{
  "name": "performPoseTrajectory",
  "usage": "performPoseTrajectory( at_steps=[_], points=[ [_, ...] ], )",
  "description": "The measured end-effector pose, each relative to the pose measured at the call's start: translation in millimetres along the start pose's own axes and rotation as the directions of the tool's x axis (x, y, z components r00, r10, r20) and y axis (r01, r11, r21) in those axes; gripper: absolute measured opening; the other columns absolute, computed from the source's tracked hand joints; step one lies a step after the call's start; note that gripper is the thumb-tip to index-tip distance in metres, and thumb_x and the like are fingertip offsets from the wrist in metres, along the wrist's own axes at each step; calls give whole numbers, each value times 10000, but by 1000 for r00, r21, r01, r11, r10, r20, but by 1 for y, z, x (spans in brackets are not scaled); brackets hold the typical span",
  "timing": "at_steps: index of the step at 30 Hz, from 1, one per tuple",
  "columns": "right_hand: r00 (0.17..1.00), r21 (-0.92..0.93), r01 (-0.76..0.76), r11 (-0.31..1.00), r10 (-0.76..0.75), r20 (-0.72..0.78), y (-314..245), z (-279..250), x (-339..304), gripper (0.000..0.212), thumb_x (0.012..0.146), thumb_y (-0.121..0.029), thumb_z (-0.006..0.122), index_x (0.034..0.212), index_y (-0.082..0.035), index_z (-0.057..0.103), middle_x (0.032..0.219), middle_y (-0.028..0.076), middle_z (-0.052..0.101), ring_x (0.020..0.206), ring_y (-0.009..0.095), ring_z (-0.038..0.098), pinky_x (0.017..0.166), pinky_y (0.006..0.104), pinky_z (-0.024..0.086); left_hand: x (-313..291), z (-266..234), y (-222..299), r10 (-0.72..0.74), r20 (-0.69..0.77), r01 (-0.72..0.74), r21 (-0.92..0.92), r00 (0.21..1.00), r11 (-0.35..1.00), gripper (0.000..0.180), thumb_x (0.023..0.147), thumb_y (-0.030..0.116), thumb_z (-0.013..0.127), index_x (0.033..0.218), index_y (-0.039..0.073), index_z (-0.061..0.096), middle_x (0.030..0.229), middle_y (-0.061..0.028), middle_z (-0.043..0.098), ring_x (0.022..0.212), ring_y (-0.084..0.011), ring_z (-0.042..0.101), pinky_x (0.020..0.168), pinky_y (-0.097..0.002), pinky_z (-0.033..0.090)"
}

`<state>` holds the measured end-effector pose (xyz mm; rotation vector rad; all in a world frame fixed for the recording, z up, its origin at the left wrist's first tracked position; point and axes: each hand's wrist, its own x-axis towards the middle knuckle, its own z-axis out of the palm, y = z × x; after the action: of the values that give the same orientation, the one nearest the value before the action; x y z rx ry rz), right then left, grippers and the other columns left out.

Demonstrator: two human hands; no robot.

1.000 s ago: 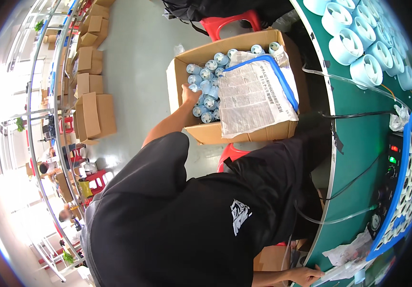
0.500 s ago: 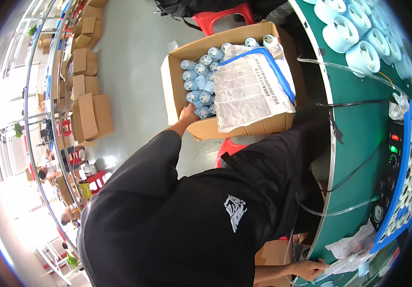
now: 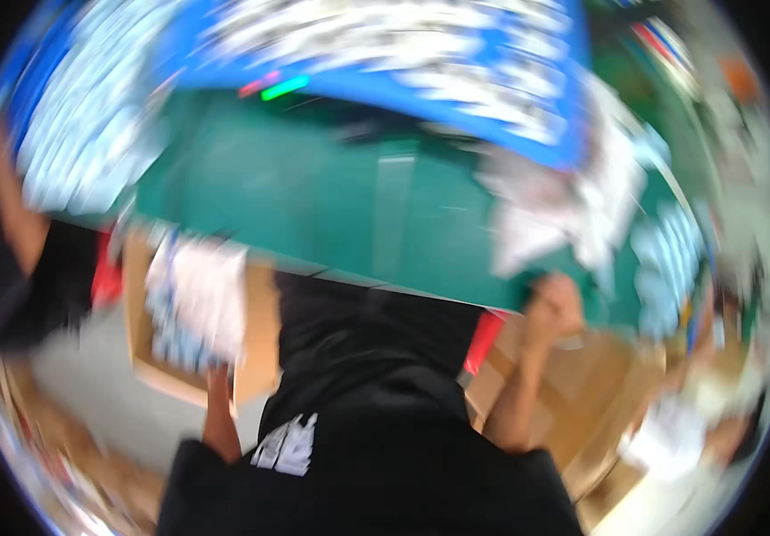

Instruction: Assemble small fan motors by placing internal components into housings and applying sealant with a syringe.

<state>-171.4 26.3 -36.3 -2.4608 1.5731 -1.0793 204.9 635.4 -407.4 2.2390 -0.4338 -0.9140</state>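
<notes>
Green bench top [image 3: 313, 205] fills mid-frame, whole pic badly motion-blurred. Cardboard box [image 3: 190, 335] sits just below bench's near edge, on person's left, w/ pale blue-white items and a white sheet inside. Left hand [image 3: 218, 373] is at box's near rim; grip can't be told through the blur. Right hand [image 3: 553, 308] is raised at bench's near edge, looks curled into a fist, contents unclear. Blue tray [image 3: 456, 80] of white parts lies along bench's far side.

Blurred view: right hand [image 3: 553, 308] raised at the green table [image 3: 331, 205] edge.
</notes>
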Motion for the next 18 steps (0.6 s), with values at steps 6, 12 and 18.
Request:
performPoseTrajectory(
  at_steps=[6,12,18],
  points=[
    [987,171,-61,983,85,-136,-19,-40,30,143,820,5,624,678,-16,627,547,69,453,462,177,416,447,314,331,44,-24,137,-247,-570,541,430,784,723,379,860,347,618,1116,73,567,1003,-215,648,913,-401,625,767,-503,500],
    [728,-78,-658,749,606,-320,70,-101,100,183,887,-110,609,1036,-3,620,668,129,626,579,239,608,579,355,469,70,-35,366,-183,472,105,186,863,977,207,914,164,479,992,16,601,728,-94,620,675,-178,632,553,-261,476],
    [847,-189,-490,851,414,-333,118,-83,98,146,831,-57,635,962,6,651,879,199,649,794,373,631,692,435,486,-7,24,611,36,934,-350,97,355,932,111,860,21,576,961,4,619,825,-76,649,733,-162,629,688,-260,497]
  ],
)
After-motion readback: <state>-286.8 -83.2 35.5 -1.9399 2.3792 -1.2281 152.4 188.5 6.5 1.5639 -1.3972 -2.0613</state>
